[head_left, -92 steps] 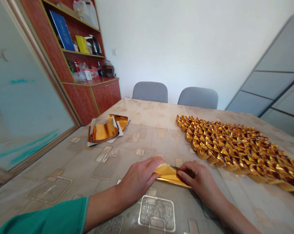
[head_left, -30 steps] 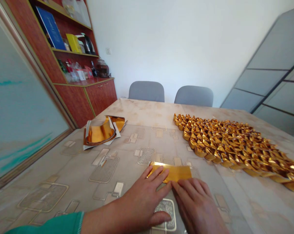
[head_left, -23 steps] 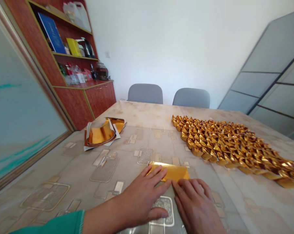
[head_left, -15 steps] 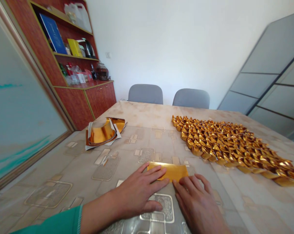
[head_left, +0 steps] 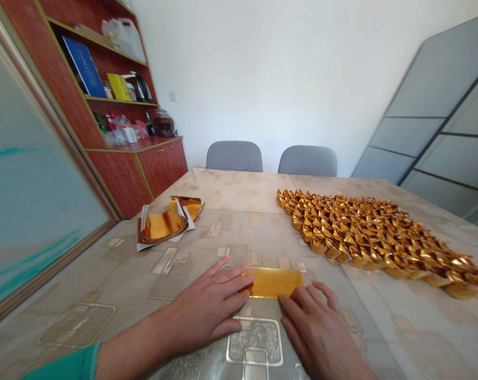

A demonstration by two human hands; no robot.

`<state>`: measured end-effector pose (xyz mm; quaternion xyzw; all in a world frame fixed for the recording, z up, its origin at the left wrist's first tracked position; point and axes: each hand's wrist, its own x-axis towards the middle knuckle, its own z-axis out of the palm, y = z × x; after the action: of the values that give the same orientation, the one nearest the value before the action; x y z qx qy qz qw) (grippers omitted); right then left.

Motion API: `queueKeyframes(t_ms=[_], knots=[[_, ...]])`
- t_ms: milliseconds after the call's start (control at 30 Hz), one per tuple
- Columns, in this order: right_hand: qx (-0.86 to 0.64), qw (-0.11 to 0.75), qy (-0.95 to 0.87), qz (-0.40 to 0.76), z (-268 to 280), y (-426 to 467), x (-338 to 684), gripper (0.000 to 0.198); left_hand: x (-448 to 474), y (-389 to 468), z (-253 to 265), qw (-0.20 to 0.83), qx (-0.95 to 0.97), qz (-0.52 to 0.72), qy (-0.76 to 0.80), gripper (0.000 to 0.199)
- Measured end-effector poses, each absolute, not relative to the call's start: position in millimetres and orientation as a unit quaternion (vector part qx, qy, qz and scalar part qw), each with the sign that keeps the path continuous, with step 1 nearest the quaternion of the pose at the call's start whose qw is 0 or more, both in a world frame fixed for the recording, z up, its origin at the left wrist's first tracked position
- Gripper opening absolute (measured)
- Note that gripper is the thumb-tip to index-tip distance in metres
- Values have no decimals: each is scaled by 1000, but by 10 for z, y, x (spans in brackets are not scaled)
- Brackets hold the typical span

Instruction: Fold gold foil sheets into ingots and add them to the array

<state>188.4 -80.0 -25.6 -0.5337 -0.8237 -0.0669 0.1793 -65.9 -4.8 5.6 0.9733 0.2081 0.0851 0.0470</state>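
Observation:
A folded strip of gold foil paper (head_left: 276, 282) lies flat on the patterned table cover in front of me. My left hand (head_left: 213, 301) rests at the strip's left end, fingers stretched out, with the fingertips on its edge. At the right end, my right hand (head_left: 318, 322) lies palm down with its fingers bent, and the fingertips touch the strip's lower right corner. Neither hand grips the paper.
Curved sheets of gold paper (head_left: 165, 221) are stacked at the left. Rows of folded gold paper pieces (head_left: 361, 227) cover the table's right side. Two grey chairs (head_left: 234, 157) stand behind the table (head_left: 223, 184). A red-brown cabinet (head_left: 118, 177) is at the far left.
My left hand has slid left along the strip, uncovering more of it. My right hand stays at the right corner. The camera view has tilted slightly.

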Motion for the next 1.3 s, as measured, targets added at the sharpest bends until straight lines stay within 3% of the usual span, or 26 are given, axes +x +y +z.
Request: queueKeyframes(t_ms=[167, 433, 700, 967, 1167, 1300], knots=[[-537, 151, -821, -120, -263, -837, 1783, 36, -362, -126, 17, 65, 967, 84, 232, 45], [-538, 189, -809, -142, -276, -919, 1971, 19, -445, -67, -33, 90, 962, 133, 221, 35], [-526, 208, -810, -155, -291, -964, 2164, 25, -737, -126, -69, 122, 962, 100, 224, 47], [-559, 205, -799, -78, -127, -863, 2013, 19, -527, -297, -90, 59, 963, 147, 218, 21], [-515, 219, -824, 93, -34, -712, 1617, 10, -378, -233, -31, 60, 959, 125, 246, 10], [-526, 210, -819, 87, -90, -666, 1543, 14, -382, -231, -19, 75, 951, 110, 278, 10]])
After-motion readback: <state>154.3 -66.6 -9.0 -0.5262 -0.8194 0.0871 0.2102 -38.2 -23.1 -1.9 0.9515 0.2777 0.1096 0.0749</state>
